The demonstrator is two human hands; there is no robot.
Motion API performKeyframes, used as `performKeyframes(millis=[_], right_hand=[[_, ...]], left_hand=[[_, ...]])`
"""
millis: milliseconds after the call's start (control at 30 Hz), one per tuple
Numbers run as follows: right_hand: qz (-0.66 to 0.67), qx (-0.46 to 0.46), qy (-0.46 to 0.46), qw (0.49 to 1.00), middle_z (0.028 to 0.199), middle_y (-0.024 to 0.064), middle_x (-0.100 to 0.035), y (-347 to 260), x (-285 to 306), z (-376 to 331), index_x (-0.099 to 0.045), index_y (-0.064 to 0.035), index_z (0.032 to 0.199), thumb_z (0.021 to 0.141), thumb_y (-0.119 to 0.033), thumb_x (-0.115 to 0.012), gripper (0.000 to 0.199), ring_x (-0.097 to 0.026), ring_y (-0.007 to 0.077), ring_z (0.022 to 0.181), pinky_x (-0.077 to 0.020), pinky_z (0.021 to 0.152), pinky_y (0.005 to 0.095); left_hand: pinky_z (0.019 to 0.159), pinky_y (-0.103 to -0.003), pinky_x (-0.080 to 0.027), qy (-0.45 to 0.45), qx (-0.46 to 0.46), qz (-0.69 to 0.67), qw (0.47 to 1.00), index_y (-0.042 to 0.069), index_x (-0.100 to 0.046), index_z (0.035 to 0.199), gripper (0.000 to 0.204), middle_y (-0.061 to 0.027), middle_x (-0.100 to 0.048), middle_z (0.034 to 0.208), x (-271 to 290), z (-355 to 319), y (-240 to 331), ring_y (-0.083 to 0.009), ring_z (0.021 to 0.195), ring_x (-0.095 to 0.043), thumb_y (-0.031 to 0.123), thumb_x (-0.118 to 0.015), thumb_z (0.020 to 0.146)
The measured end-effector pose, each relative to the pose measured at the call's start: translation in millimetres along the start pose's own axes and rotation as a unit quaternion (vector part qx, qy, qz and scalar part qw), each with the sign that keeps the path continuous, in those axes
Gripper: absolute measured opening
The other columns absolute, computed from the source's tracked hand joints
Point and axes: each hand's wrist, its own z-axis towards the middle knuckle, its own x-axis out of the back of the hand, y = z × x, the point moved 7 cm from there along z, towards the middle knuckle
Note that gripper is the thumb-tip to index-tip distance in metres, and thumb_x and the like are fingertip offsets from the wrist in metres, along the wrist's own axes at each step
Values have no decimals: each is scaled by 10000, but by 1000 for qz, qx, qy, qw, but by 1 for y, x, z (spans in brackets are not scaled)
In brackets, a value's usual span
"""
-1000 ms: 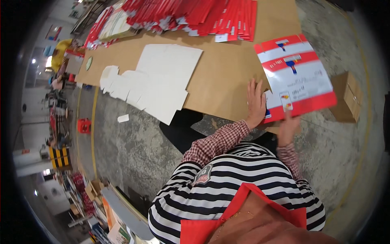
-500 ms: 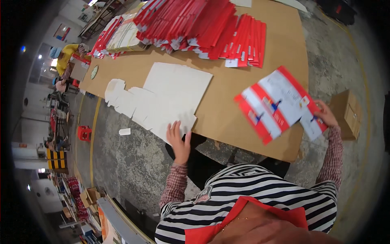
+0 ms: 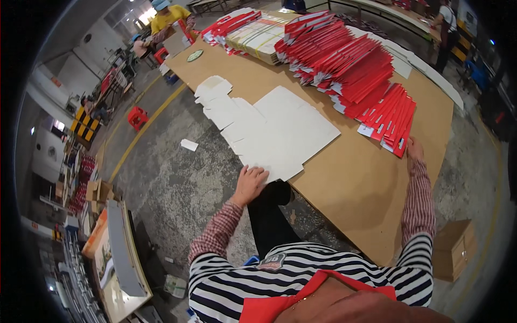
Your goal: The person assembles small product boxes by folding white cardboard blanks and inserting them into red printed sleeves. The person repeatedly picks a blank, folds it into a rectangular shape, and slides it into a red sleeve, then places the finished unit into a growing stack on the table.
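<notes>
The left hand [image 3: 249,184] lies palm-down, fingers spread, on the near corner of the white flat cardboard sheet [image 3: 285,134], which overhangs the tabletop's [image 3: 355,183] near edge. The right hand [image 3: 414,148] reaches the near end of the fanned row of red folded cartons [image 3: 390,116] by the right edge; its fingers seem to touch the last carton, though whether they pinch it cannot be told. The sheet looks light, thin and bendy, best slid flat or lifted by an edge.

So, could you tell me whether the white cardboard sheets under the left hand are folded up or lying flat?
Flat: the white cardboard sheets lie spread and unfolded, overlapping on the table.
</notes>
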Motion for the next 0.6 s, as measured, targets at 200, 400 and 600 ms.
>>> performKeyframes(millis=[200,400,600], right_hand=[[154,183,-99,966,1075,59,-621,-155,46,-188,-520,-136,1410,929,-78,-609,492,-555,111,798,-464,669,240],[192,178,-162,951,1230,91,-581,-169,59,-275,-487,-129,1433,915,-69,-629,541,-581,145,879,-476,701,256],[97,282,107,949,1283,109,-577,-230,142,-325,-511,-131,1413,880,-111,-669,556,-565,262,1137,-439,965,407]], left_hand=[[1016,-472,-397,-188,-37,-9,981,185,-633,1260,315,-65,-624,1284,25,32,1,-256,1160,-585,277,-558,967],[960,-417,-437,-252,-97,-81,959,154,-657,1224,287,-53,-669,1184,-9,31,-3,-248,1132,-605,227,-544,971],[666,-432,-485,144,-293,-19,945,138,-706,898,138,-75,-675,812,174,104,128,-271,740,-642,174,-626,793]])
